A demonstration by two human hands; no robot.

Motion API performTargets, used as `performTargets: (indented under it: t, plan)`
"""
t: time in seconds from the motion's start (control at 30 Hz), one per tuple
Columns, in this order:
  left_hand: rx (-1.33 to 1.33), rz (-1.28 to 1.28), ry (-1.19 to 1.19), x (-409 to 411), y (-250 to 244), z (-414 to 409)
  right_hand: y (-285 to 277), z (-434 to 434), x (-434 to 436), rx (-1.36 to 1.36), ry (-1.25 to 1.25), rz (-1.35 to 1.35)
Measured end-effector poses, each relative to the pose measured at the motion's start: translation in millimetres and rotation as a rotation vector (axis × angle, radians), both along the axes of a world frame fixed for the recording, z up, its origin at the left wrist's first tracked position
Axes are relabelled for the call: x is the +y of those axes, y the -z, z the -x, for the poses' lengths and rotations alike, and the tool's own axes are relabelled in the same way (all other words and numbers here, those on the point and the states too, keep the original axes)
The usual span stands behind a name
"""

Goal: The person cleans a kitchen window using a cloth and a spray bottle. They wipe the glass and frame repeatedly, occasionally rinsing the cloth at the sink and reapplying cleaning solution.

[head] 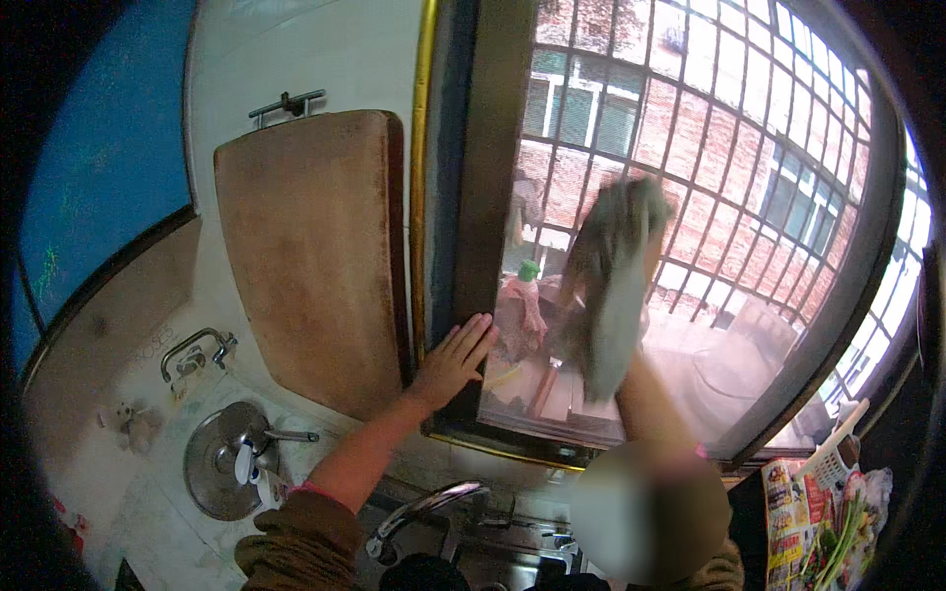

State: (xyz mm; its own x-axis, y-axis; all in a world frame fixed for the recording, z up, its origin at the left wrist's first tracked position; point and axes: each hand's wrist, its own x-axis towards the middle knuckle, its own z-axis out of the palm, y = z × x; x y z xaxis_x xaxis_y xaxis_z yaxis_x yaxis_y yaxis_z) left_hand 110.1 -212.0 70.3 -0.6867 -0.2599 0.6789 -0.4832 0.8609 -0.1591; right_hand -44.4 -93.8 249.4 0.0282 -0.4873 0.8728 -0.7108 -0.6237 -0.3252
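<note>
A window pane [739,258] in a dark frame stands before me. My right hand [654,229] is raised at the glass, mostly hidden behind a blurred grey-green cloth [621,288] that hangs down from it. My left hand [454,358] lies with spread fingers on the lower left side of the dark window frame [484,221], holding nothing. Through the glass, a green-capped bottle [528,273] with something pink around it shows left of the cloth.
A wooden cutting board [310,258] leans on the tiled wall. Below are a curved faucet [421,513], a metal pan lid [222,458] and a white spray bottle [259,476]. Green vegetables [839,532] and a white plastic basket [831,462] lie on printed paper at right.
</note>
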Motion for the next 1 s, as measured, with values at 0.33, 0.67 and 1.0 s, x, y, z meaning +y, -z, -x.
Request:
performTargets:
  t: [0.33,0.67,1.0]
  plan:
    - [0.31,-0.032,-0.089,36.3,-9.0,-22.0,8.5,-43.6,-113.5,0.592,0.682,0.4]
    - [0.346,-0.029,-0.05,48.9,-139.5,-31.5,-19.0,19.5,-113.6,0.524,0.137,-0.088]
    - [0.499,-0.081,0.032,44.0,-342.2,20.7,-467.8,-4.2,-117.5,0.67,0.836,0.75]
